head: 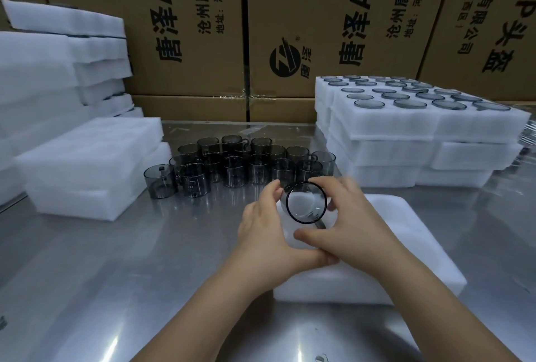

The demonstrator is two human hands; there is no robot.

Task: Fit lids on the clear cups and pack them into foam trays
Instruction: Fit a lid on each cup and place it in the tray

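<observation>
Both hands hold one clear cup with a dark rim (pixel 306 202) over the near foam tray (pixel 417 248). My left hand (pixel 266 234) grips its left side with thumb and fingers. My right hand (pixel 345 216) wraps its right and near side, slightly blurred. I look down into the cup's mouth; whether a lid sits on it I cannot tell. Several smoky clear cups (pixel 237 164) stand grouped on the steel table (pixel 116 260) behind my hands.
Stacked foam trays (pixel 406 141) at the right back carry several packed cups on top. More foam blocks (pixel 87 164) are piled at the left. Printed cardboard cartons (pixel 203 28) form a wall behind the table.
</observation>
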